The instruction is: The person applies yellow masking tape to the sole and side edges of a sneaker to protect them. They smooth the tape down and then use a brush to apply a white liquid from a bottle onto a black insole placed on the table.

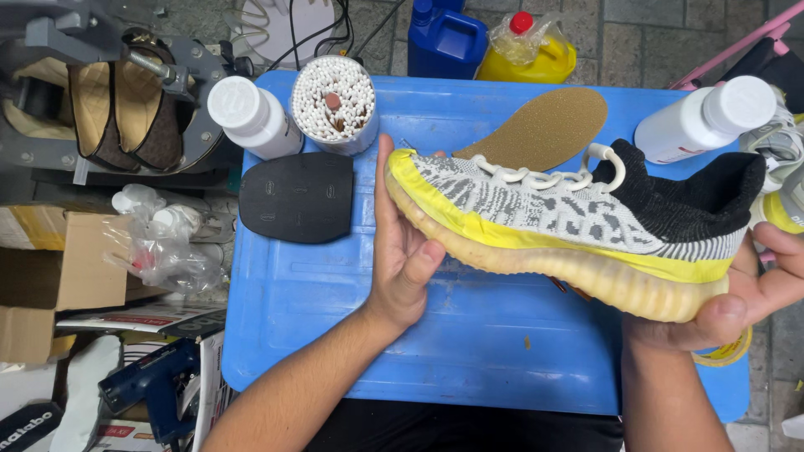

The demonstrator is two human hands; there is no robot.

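I hold a knit sneaker (569, 213) sideways above a blue plastic tabletop (469, 343). It has a grey-and-white patterned upper, a black sock collar, white laces, a yellowed translucent sole and yellow tape along the edge of the upper. My left hand (402, 251) presses flat against the toe end, fingers straight and pointing up. My right hand (745, 293) cups the heel from below, thumb on the sole. A roll of yellow tape (727, 351) peeks out beneath that hand.
On the tabletop lie a black rubber heel piece (297, 197), a tan insole (540, 125), a cup of cotton swabs (333, 100) and two white bottles (251, 117) (708, 121). Blue (444, 38) and yellow (528, 54) jugs stand behind. A shoe press (109, 100), boxes and tools crowd the left.
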